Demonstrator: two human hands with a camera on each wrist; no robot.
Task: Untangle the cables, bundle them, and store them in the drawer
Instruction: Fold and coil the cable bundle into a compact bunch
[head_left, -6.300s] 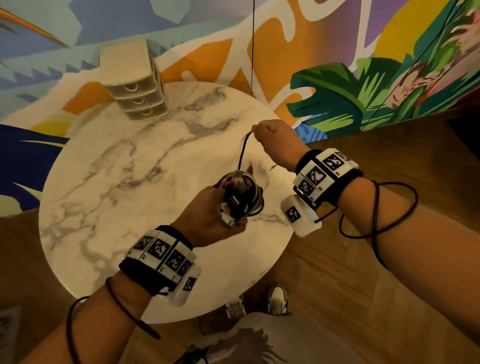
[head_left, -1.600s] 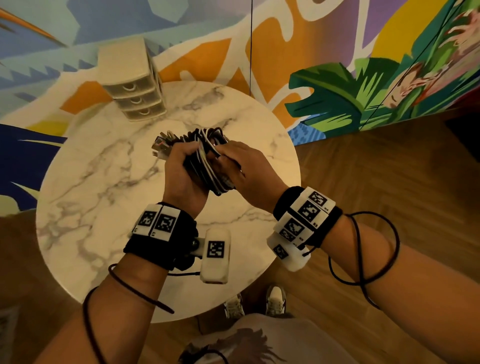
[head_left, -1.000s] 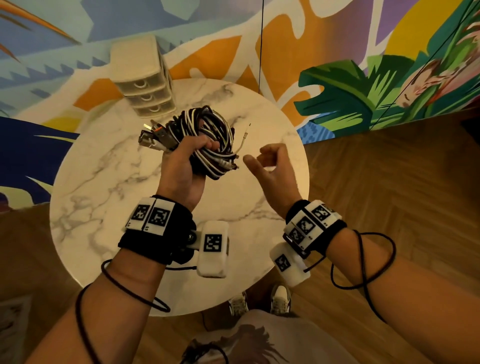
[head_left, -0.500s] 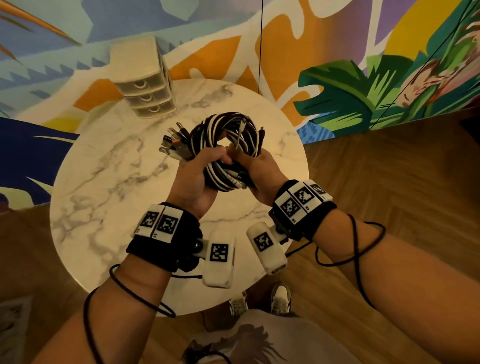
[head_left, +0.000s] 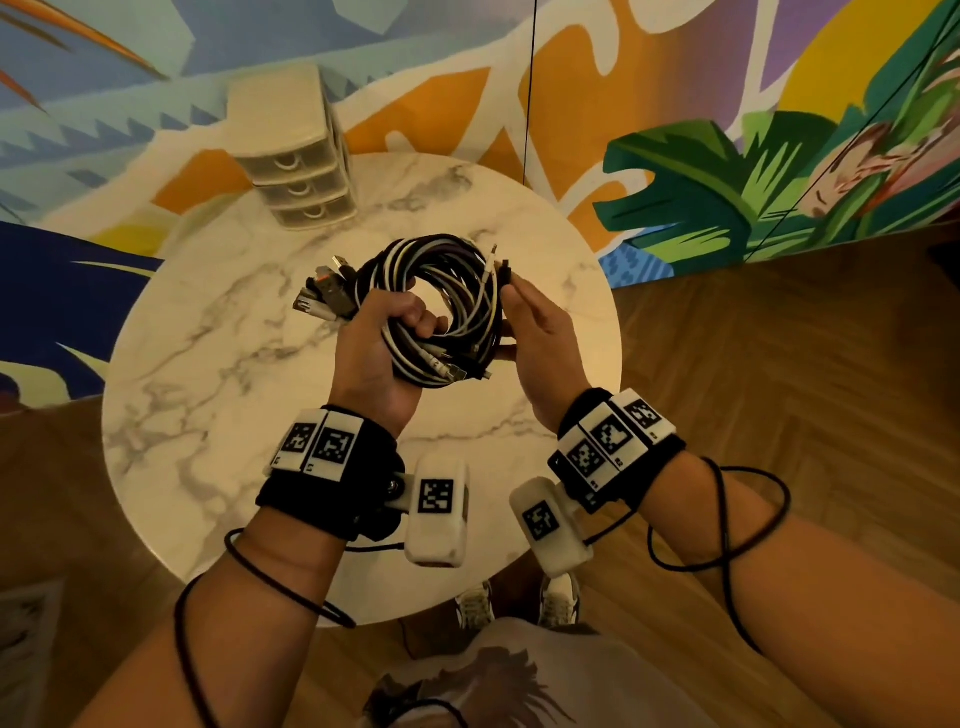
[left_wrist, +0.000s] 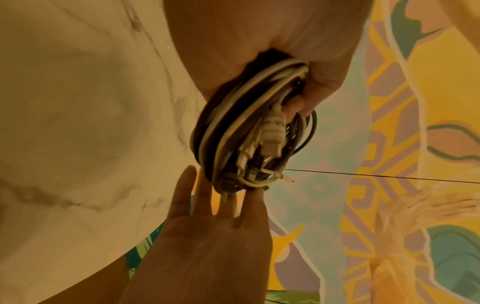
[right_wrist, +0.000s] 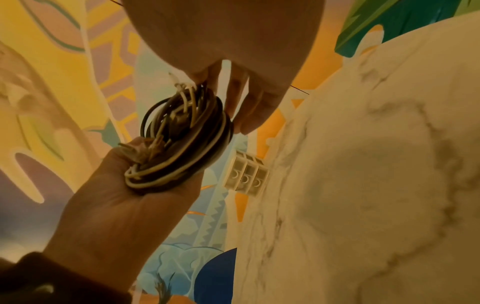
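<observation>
Gripping the cable bundle (head_left: 436, 312) at its lower left, the left hand (head_left: 376, 353) has its fingers curled through the centre of the coil, thumb closed over the strands. The right hand (head_left: 540, 338) is flat against the coil's right side, fingers straight and spread, fingertips (left_wrist: 255, 197) touching the outer loops; it holds nothing. The bundle is a round coil of black and white cables, held in the air above the table (head_left: 208, 389), not touching it. Several plug ends (head_left: 324, 291) stick out at the coil's upper left, beyond the left hand's knuckles; one thin white lead (head_left: 488, 265) stands up at the upper right. The table is round, with a marble pattern. A small three-drawer unit (head_left: 296, 156) stands at the table's far edge, well apart from the hands, all three drawers closed. Behind it runs a painted mural wall (head_left: 727, 156). Wooden flooring (head_left: 779, 338) surrounds the table.
</observation>
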